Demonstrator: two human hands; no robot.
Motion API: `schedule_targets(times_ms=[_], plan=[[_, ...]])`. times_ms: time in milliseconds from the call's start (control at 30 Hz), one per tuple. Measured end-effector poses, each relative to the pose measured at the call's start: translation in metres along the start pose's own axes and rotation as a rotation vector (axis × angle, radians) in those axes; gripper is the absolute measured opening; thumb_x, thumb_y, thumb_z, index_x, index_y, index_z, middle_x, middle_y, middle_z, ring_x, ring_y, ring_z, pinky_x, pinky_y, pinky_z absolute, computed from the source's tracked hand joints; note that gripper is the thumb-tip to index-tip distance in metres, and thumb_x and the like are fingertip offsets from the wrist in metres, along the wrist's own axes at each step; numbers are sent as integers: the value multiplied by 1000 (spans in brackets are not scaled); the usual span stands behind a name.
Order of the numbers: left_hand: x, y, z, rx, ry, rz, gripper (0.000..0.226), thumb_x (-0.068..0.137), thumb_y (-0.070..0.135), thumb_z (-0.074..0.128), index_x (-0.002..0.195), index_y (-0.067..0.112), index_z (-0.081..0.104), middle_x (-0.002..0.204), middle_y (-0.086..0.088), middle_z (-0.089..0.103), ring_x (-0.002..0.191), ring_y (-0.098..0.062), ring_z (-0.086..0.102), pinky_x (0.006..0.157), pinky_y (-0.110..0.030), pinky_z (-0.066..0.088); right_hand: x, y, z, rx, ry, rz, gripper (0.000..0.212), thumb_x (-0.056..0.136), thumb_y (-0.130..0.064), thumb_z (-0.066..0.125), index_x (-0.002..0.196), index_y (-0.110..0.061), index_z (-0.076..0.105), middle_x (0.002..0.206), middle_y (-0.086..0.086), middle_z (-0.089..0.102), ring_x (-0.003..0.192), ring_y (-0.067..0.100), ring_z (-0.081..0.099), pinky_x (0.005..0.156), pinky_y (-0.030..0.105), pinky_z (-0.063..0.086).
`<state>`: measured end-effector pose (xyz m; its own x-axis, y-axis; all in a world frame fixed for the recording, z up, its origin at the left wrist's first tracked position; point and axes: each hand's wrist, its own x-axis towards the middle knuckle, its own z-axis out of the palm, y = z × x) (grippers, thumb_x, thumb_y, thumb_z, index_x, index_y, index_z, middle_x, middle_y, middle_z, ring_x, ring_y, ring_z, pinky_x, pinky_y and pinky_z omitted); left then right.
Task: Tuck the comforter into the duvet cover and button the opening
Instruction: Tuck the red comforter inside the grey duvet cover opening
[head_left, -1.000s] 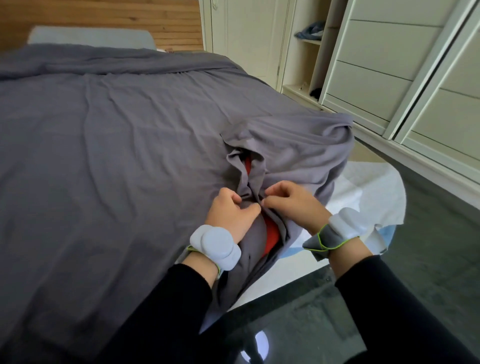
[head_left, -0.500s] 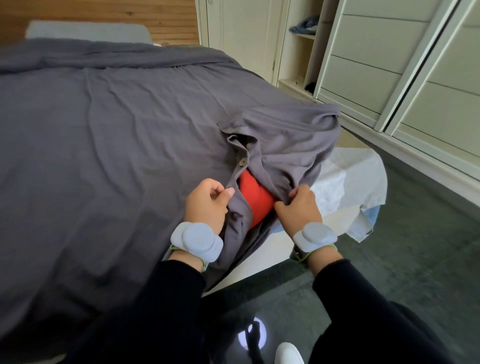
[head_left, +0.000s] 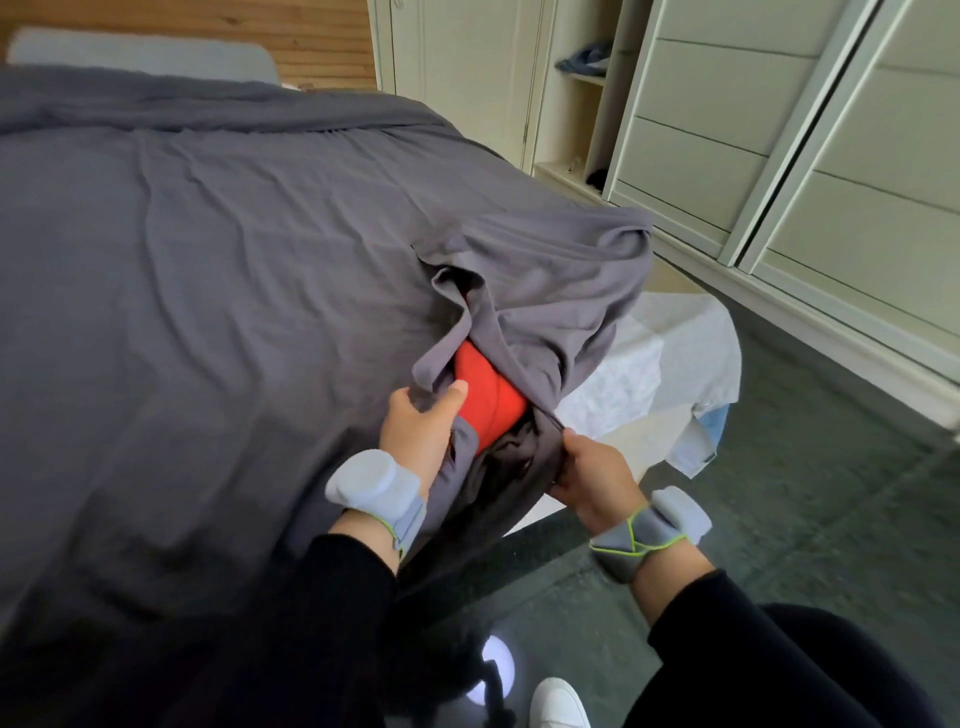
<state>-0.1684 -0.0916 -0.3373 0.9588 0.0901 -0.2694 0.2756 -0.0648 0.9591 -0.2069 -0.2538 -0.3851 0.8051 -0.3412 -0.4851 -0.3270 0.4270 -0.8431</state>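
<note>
Two hands (head_left: 418, 434) (head_left: 597, 480), one duvet cover (head_left: 208, 312), one comforter (head_left: 485, 395)

There are one duvet cover (head_left: 208, 312), one comforter (head_left: 485, 400), two hands, left hand (head_left: 415, 436) and right hand (head_left: 597, 478), two wrist bands (head_left: 374, 483), one shoe (head_left: 558, 704).

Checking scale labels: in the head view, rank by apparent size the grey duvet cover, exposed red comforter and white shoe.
1. grey duvet cover, far largest
2. exposed red comforter
3. white shoe, cropped by the frame, so last two unsure
</note>
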Motion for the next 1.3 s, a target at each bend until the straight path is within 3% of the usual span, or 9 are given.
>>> schedule_targets(times_ms=[100, 233, 433, 600, 733, 900, 1100, 1200, 1300], plan=[[-3, -9, 3, 328, 66, 173, 64, 72, 25, 73, 124, 11, 37, 109, -8, 57, 96, -25, 57, 72, -19, 37, 3, 8, 2, -47, -2, 16, 40, 99, -29, 39, 122, -1, 55, 99, 19, 58, 76, 26, 56, 68, 34, 52], [1, -9, -2, 466, 55, 262, 51, 74, 7, 58, 119, 12, 33, 94, -5, 52, 87, -31, 54, 69, -29, 35, -3, 3, 1, -131, -205, -43, 43, 88, -48, 56, 106, -10, 66, 98, 11, 73, 84, 23, 69, 75, 37, 58], [6, -13, -26, 519, 5, 287, 30, 83, 6, 49, 112, 10, 49, 98, -8, 63, 89, -27, 56, 70, -26, 36, -11, 15, 11, -159, -332, -72, 30, 79, 7, 65, 108, 4, 57, 95, 17, 68, 73, 18, 70, 67, 27, 60], [-4, -21, -50, 520, 85, 330, 13, 76, 8, 54, 84, 16, 59, 65, 8, 60, 77, -24, 60, 64, -16, 37, -19, 24, 18, -302, -369, -14, 14, 86, -7, 63, 100, -5, 65, 89, 10, 66, 65, 12, 62, 56, 20, 55], [-8, -26, -55, 303, 66, 210, 16, 83, 6, 51, 91, 7, 65, 73, -8, 63, 72, -31, 67, 78, -42, 58, -24, 25, 20, -394, -347, -44, 7, 89, -15, 60, 85, -17, 64, 71, -3, 60, 49, 4, 45, 46, 15, 35], [-27, -37, -52, -84, -33, 148, 12, 92, 16, 53, 93, 13, 65, 80, -3, 65, 72, -11, 61, 55, -13, 52, -38, 6, 16, -262, -485, -162, 18, 92, -13, 55, 82, -17, 70, 68, -11, 68, 52, -3, 52, 45, 10, 38], [-31, -35, -38, -265, -16, 2, 27, 99, 21, 40, 76, 21, 53, 81, -6, 59, 73, -15, 56, 72, -31, 48, -48, -1, 21, -280, -518, -192, 33, 95, -9, 44, 79, -22, 70, 76, -11, 71, 60, 1, 55, 46, 12, 35], [-31, -38, -31, -127, 16, 46, 31, 97, 33, 42, 78, 13, 55, 89, -13, 59, 89, -28, 58, 88, -40, 48, -48, 6, 33, -270, -444, -76, 20, 95, -15, 42, 89, -20, 61, 82, -2, 67, 61, 9, 53, 47, 17, 38], [-34, -42, -30, 109, 22, 158, 27, 89, 33, 57, 79, 8, 52, 70, -3, 56, 72, -20, 54, 65, -17, 43, -48, 10, 38, -326, -395, -69, 20, 92, -40, 52, 88, -24, 62, 79, -5, 67, 64, 8, 57, 56, 20, 40]])
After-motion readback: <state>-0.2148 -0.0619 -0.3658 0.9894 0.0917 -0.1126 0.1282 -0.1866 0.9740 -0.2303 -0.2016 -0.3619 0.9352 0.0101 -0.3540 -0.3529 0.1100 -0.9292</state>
